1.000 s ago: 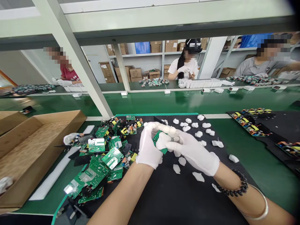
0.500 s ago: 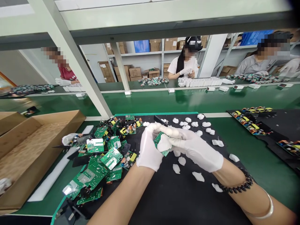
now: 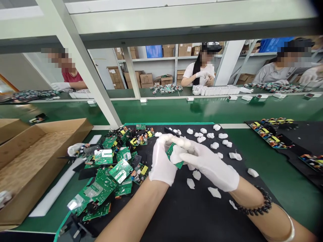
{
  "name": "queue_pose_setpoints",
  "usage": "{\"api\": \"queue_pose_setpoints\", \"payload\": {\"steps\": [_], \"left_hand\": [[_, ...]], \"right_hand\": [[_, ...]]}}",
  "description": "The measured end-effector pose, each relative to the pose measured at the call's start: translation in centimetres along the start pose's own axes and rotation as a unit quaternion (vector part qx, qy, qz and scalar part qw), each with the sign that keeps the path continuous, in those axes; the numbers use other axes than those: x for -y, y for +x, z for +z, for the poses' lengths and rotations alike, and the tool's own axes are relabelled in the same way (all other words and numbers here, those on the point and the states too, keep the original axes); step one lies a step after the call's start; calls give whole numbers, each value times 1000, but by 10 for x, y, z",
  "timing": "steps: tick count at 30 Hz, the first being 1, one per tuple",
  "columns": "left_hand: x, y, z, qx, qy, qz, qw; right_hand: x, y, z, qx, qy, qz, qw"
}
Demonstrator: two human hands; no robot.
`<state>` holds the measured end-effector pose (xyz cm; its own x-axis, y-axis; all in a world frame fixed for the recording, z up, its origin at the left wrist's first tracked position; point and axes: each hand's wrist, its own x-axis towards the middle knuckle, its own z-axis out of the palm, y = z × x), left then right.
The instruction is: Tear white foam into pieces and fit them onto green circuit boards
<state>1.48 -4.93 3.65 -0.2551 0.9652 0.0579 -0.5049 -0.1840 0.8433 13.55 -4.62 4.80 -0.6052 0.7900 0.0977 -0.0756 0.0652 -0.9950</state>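
Observation:
In my gloved left hand I grip a small green circuit board, tilted above the black mat. A soft white putty-like lump covers much of its face. My gloved right hand is closed at the board's right side, its thumb pressed on the lump and its other fingers partly hidden behind. Several similar white lumps are scattered on the mat under and beyond my right hand. To the left lies a heap of green circuit boards with parts and black pieces among them.
A cardboard tray stands at the left, beside a white foam strip. More assembled boards rest on another mat at the right. A slanted metal post rises ahead. Beyond the green conveyor belt, several gloved co-workers sit.
My right thumb has slid left across the white lump, while my left hand keeps its grip on the board. Small white boxes on the belt have shifted to the right.

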Motion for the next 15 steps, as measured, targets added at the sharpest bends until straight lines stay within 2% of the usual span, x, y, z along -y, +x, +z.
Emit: {"api": "queue_pose_setpoints", "payload": {"steps": [2, 4, 9, 12, 15], "left_hand": [[1, 1, 0, 34, -8, -4, 999], [1, 0, -1, 56, -1, 25, 998], [6, -5, -3, 49, 49, 120, 990], [9, -6, -3, 36, 60, 100, 992], [4, -7, 0, -13, 43, 51, 998]], "right_hand": [[-4, 0, 3, -70, -41, 7, 997], [-6, -1, 4, -108, -58, 18, 992], [1, -4, 7, -48, 8, 30, 998], [1, -2, 10, -84, 15, 51, 995], [-10, 0, 13, -99, -6, 41, 994]]}}
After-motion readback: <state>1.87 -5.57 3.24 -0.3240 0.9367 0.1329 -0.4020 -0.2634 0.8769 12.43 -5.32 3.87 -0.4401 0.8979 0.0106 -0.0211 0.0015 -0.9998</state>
